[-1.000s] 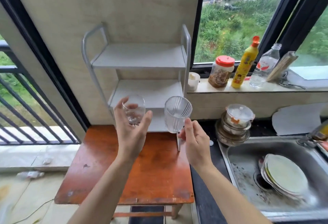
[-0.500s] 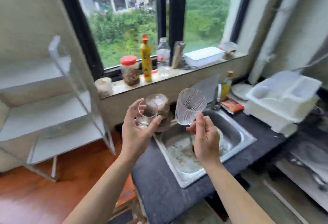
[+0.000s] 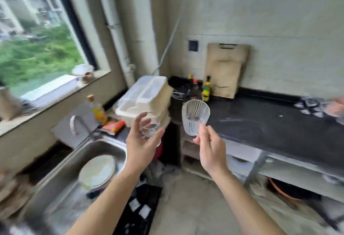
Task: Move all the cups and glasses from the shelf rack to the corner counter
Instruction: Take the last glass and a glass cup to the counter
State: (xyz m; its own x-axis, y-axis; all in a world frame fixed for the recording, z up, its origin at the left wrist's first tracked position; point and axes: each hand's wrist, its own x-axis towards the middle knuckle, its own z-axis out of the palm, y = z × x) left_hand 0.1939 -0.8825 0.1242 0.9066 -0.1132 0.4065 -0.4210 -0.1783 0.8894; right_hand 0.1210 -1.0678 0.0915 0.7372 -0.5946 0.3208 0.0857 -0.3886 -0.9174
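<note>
Both hands are loaded and held up in front of the body. The left hand (image 3: 141, 141) wraps a small clear glass (image 3: 151, 129), thumb on the near right side and fingers curled round the far left, so the grip is pressed around the wall. The right hand (image 3: 209, 143) pinches the ribbed cup (image 3: 195, 116) low at its base between thumb and fingertips. The cup stands above the hand, its long axis near upright and leaning slightly toward 1 o'clock, mouth up and open to the camera.

The black counter (image 3: 270, 123) lies from about 1 to 3 o'clock of the hands, running away toward the cutting board (image 3: 226, 69) and bottles (image 3: 206, 90) at the wall. Its near left corner sits just behind the cup, so the right hand is plainly the nearer one; the left hand sits further off, over the gap between counter and sink (image 3: 74, 160). A stack of white trays (image 3: 147, 97) stands at 12 o'clock behind the glass.

My reading: the carry is almost done, and setting down calls for a short reach toward 2 o'clock, right hand first, cup base lowered flat. At far 3 o'clock something blurred and glassy already lies on the counter; I cannot tell what.
</note>
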